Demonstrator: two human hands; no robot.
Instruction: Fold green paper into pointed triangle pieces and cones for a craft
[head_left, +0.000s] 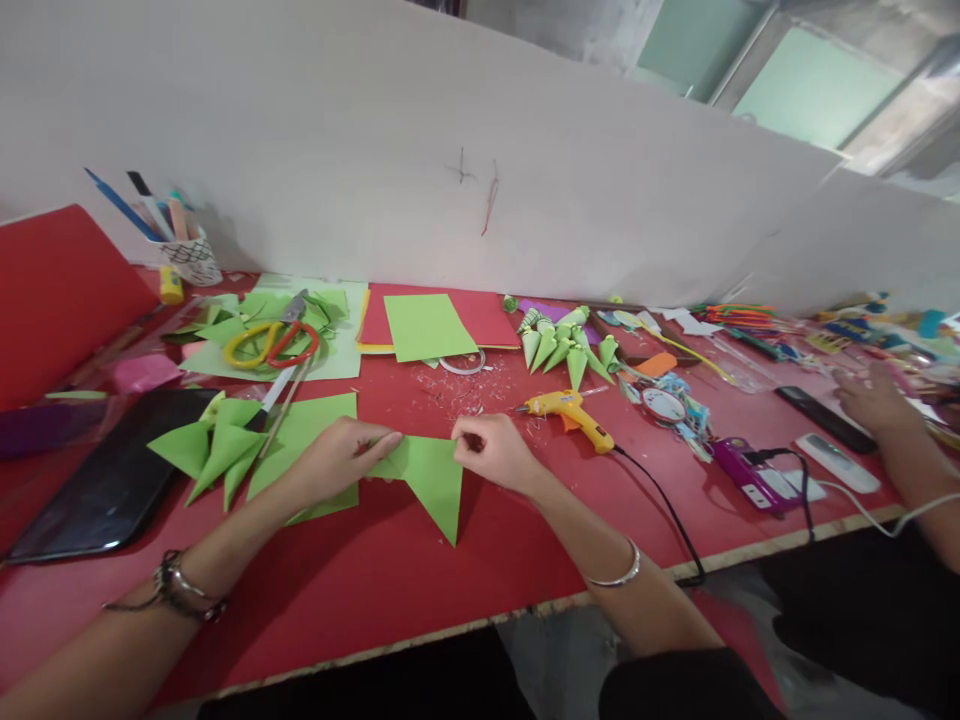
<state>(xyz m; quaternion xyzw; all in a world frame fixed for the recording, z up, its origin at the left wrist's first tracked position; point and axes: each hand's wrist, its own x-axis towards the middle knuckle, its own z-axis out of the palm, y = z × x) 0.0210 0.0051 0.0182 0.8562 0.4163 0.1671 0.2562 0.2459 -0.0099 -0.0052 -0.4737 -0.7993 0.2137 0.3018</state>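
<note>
Between my hands a folded green paper is stretched over the red table, one pointed corner hanging toward the front edge. My left hand pinches its left end between thumb and fingers. At the upper right corner of the paper, my right hand is closed on it, fingertips curled. A flat green sheet lies under and behind my left hand. Folded green cones rest to the left, beside a dark phone. Behind the held paper is a square green sheet on a red one.
Scissors lie on green scraps at the back left, near a pen cup. A yellow glue gun and small green cones are right of centre. Another person's hand is at the far right, near remotes and a purple socket block.
</note>
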